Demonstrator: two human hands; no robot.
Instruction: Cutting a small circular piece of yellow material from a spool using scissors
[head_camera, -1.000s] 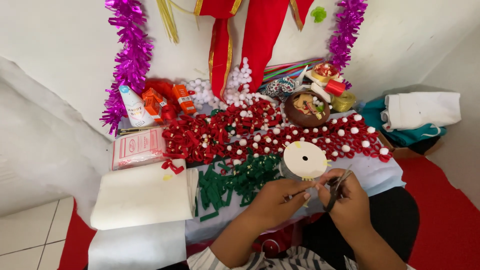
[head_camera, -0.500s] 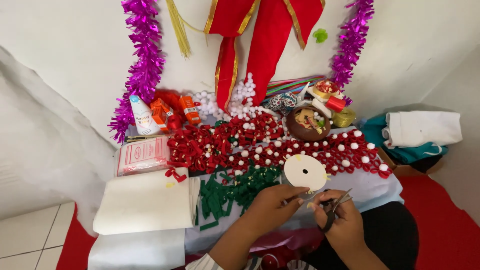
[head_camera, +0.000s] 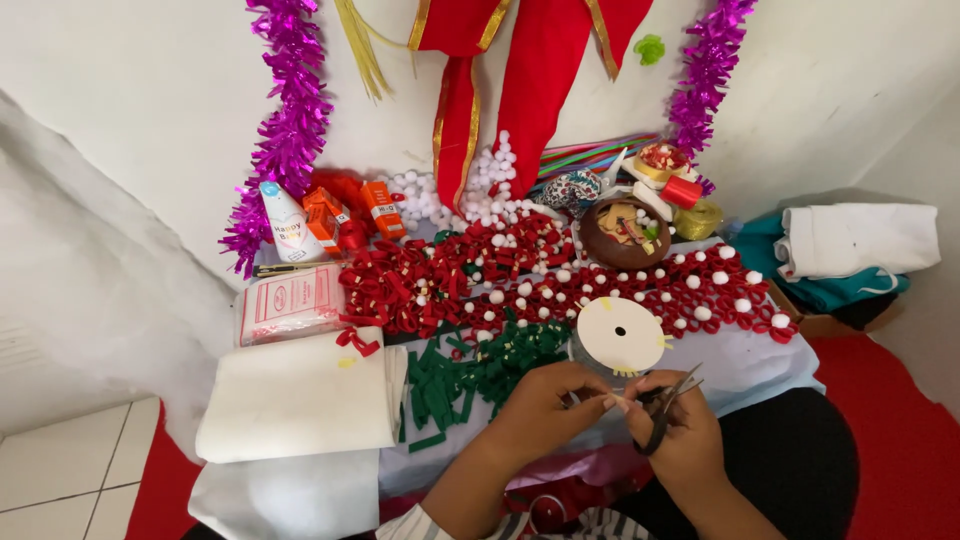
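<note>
The right hand (head_camera: 690, 440) is closed around small dark scissors (head_camera: 664, 410). The left hand (head_camera: 545, 410) pinches something too tiny to see, just beside the blades. Both hands are low over the surface (head_camera: 745, 365), near a round cream spool (head_camera: 620, 335) and green bows (head_camera: 480, 370).

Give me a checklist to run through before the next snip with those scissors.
1. Scissors held in the right hand: ok.
2. Left hand close to the blades, pinching something small: cannot tell what, it is too small to see.
3. Left fingertips clear of the blades: cannot tell, they sit right beside them.
4. Round cream ribbon spool within reach just above the hands: ok.
5. Green ribbon pieces lying beside the left hand: ok.
6. White felt roll out of the cutting area, off to the left: ok.
</note>
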